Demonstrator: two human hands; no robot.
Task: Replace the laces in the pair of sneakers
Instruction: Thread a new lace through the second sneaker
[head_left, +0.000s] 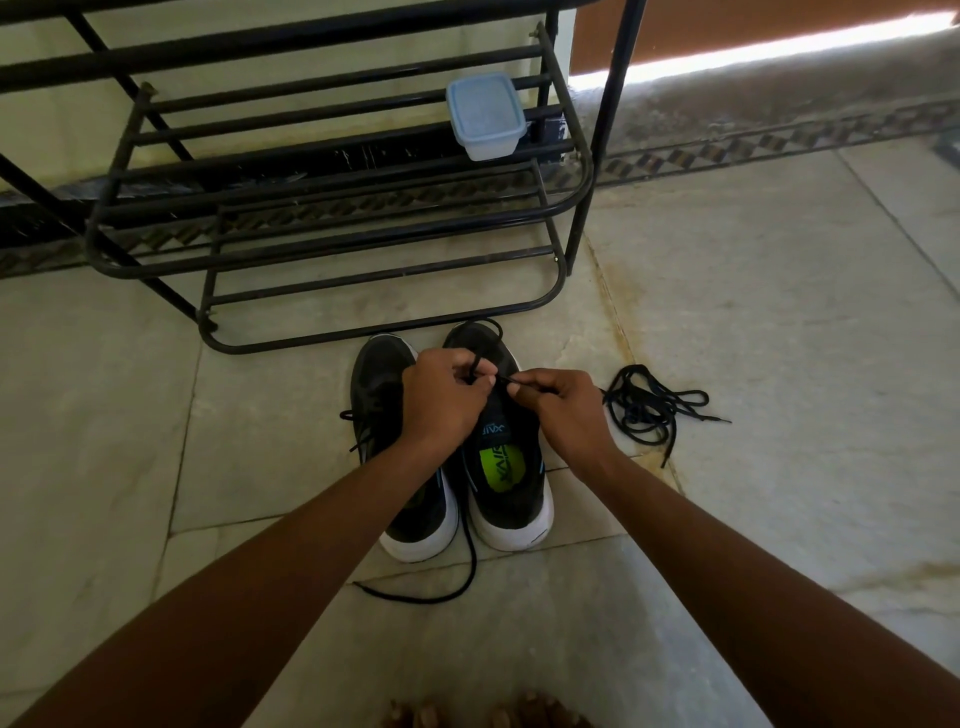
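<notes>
Black lace (470, 566) trails on the stone floor (753, 322) nearest the person, running up between two black sneakers with white soles. Over the right sneaker (511, 488), beside the left sneaker (395, 467), the left hand (447, 397) and right hand (563, 410) each pinch the lace with curled fingers. A loose lace pile (654, 405) lies right of them. Farther off stands a metal rack (337, 208) holding a plastic box (485, 115).

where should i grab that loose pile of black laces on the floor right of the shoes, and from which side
Probably by the tip end of the loose laces: one stiff aglet sticks out clear of the tangle, pointing right across the floor. Come from the right with a fingertip pinch and draw it away, so the loops can unwind rather than knot. That side is away from the right sneaker and both busy hands.
</notes>
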